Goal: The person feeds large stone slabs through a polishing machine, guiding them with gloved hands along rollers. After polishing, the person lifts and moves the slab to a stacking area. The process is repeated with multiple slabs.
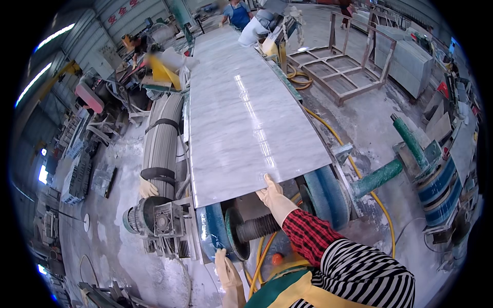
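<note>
A long grey-white marble slab (241, 113) lies flat on a roller machine and runs away from me. My right hand (271, 194), in a cream glove below a red plaid sleeve, holds the slab's near edge close to its right corner, fingertips on top. My left hand (226, 268), also gloved, is lower down with flat fingers and holds nothing. It hovers just below the blue roller wheel (209, 231) and the threaded shaft (257, 227) under the slab's near end.
A grey motor and gearbox (154, 218) with a loose glove (148, 188) sit left of the slab. Yellow hoses (359, 179) cross the wet floor on the right, near green pipes (380, 177), a metal frame (339, 72) and stacked slabs (405, 56). A person in blue (239, 13) stands at the far end.
</note>
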{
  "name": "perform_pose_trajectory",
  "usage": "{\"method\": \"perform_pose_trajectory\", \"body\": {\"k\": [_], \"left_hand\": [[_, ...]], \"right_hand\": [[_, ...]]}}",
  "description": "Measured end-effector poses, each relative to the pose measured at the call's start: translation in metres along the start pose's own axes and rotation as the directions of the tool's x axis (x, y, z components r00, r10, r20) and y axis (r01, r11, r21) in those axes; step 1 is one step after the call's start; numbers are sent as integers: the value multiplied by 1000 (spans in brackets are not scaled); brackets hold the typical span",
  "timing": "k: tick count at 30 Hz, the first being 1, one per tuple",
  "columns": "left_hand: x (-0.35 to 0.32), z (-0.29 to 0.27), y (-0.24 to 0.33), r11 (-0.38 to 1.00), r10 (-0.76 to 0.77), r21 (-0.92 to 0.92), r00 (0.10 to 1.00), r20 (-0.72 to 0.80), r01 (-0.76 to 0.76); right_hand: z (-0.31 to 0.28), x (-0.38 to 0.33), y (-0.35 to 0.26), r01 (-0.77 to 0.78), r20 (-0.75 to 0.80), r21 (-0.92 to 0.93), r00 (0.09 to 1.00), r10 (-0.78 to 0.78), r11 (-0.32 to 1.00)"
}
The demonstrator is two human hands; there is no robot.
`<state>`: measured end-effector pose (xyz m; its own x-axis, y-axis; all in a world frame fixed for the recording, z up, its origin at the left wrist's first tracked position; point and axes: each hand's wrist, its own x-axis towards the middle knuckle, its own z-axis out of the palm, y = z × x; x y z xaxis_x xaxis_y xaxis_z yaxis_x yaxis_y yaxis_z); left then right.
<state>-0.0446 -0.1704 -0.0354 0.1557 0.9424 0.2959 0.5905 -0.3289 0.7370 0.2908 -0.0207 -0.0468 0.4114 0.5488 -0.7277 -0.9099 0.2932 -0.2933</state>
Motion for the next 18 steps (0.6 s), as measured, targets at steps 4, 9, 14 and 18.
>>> {"method": "perform_pose_trajectory", "body": {"k": [4, 9, 14, 18], "left_hand": [[1, -21, 14, 992, 11, -128, 999, -38, -16], [57, -28, 44, 953, 286, -133, 955, 81, -274], [106, -1, 54, 874, 483, -127, 813, 325, -469], [126, 36, 57, 704, 589, 45, 619, 520, -709]], "right_hand": [[-5, 14, 6, 2, 57, 98, 998, -8, 995], [-46, -18, -6, -73, -137, -132, 989, 54, 989], [-130, -102, 16, 9, -72, -194, 997, -24, 981], [-166, -207, 8, -191, -195, -295, 971, 137, 936]]}}
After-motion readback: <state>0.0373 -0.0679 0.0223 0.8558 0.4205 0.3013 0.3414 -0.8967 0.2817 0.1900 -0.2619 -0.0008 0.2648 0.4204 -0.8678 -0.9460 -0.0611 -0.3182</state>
